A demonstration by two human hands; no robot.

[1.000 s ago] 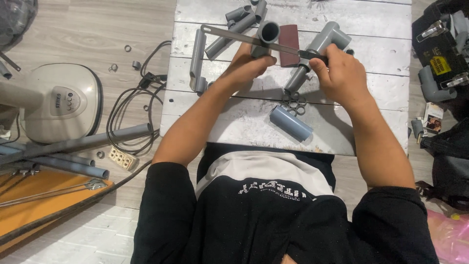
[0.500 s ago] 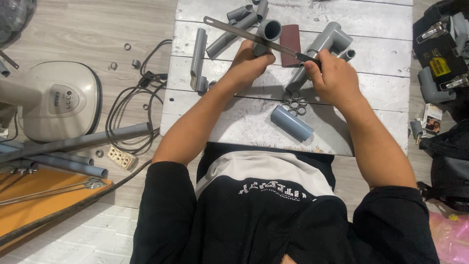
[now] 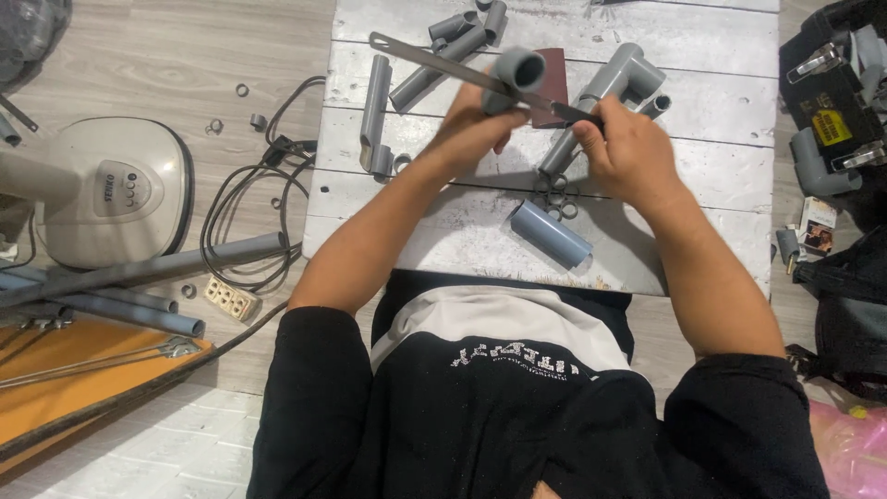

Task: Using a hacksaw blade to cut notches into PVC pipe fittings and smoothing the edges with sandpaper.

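Left hand (image 3: 471, 129) closed around a short grey pipe piece (image 3: 514, 76), held up above the white plank table (image 3: 702, 83), open end toward the camera. Right hand (image 3: 624, 152) clenched on one end of a thin saw blade (image 3: 462, 68), laid slantwise across the pipe piece. Just below, small rings (image 3: 555, 192) and a loose pipe stub (image 3: 551, 234) on the planks. Left of the table, a fan base (image 3: 111, 189) on the floor.

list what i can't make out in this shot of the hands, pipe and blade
Head view only:
- Where the left hand grips the grey pipe piece: its own fingers cover the lower end.
- The handle end of the hacksaw blade: buried in the right hand.
- Any cut where blade meets pipe: too small to tell.
- The small rings on the table: partly behind the right hand.
- The dark red block: partly behind pipe and blade.
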